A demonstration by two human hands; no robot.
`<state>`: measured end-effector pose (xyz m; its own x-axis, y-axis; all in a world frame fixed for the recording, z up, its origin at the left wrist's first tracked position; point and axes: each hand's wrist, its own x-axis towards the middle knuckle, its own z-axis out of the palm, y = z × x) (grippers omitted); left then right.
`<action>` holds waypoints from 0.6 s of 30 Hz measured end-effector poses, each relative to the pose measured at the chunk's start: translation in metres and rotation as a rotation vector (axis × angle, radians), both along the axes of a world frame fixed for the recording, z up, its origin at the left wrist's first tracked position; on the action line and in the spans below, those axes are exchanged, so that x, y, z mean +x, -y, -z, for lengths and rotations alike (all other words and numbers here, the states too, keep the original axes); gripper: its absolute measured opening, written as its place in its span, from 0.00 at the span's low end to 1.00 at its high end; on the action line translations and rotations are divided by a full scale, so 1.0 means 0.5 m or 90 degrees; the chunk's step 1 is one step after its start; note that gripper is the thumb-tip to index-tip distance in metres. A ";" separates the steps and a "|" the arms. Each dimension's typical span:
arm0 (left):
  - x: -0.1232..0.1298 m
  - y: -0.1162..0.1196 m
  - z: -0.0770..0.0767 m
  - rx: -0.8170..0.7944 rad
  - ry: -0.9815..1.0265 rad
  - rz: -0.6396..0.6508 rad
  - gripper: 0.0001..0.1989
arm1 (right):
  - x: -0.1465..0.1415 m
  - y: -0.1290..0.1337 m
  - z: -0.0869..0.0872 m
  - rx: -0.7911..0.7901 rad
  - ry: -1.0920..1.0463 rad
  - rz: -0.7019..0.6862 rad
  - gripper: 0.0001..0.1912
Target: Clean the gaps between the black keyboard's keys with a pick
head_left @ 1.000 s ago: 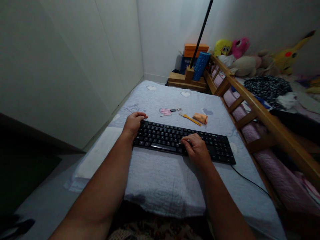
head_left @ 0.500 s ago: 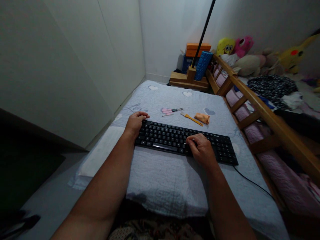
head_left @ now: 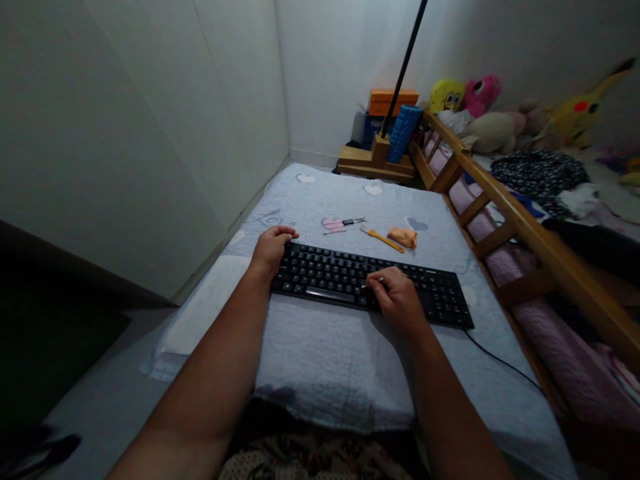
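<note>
A black keyboard (head_left: pixel 325 270) lies across the light blue quilted cloth (head_left: pixel 310 353) in front of me. My left hand (head_left: pixel 273 248) grips its far left corner, thumb and fingers closed round the edge. Over the keys right of the space bar, my right hand (head_left: pixel 395 293) pinches a thin cotton swab (head_left: pixel 381 279), whose white tip points down at the keys. Beyond the keyboard lie another cotton swab (head_left: pixel 335 231), a pink-and-black tool with a metal tip (head_left: pixel 347 222), a yellow-handled brush (head_left: pixel 385 239) and a crumpled orange cloth (head_left: pixel 403 237).
The keyboard's cable (head_left: pixel 505 363) trails off to the right. A wooden bed rail (head_left: pixel 505 197) runs along the right side, with plush toys (head_left: pixel 493 130) and clothes behind it. A wooden stand (head_left: pixel 377 157) with a black pole is at the far end; a pale panel (head_left: pixel 200 147) rises on the left.
My right hand, with the cotton swab, has shifted slightly left over the keys, and more of the swab shows. My left hand stays at the keyboard's corner.
</note>
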<state>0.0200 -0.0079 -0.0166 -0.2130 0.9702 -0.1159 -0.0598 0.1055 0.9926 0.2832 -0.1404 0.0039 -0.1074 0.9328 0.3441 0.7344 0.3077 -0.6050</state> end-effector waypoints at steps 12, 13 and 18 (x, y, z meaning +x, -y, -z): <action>-0.003 -0.005 0.006 0.006 0.017 0.006 0.06 | 0.013 0.003 0.000 -0.010 0.000 0.025 0.10; -0.003 -0.004 0.006 0.007 0.014 0.006 0.06 | 0.013 0.004 0.000 -0.011 0.000 0.024 0.10; -0.003 -0.002 0.003 0.014 -0.002 0.012 0.06 | 0.017 0.006 -0.006 -0.023 0.018 0.015 0.10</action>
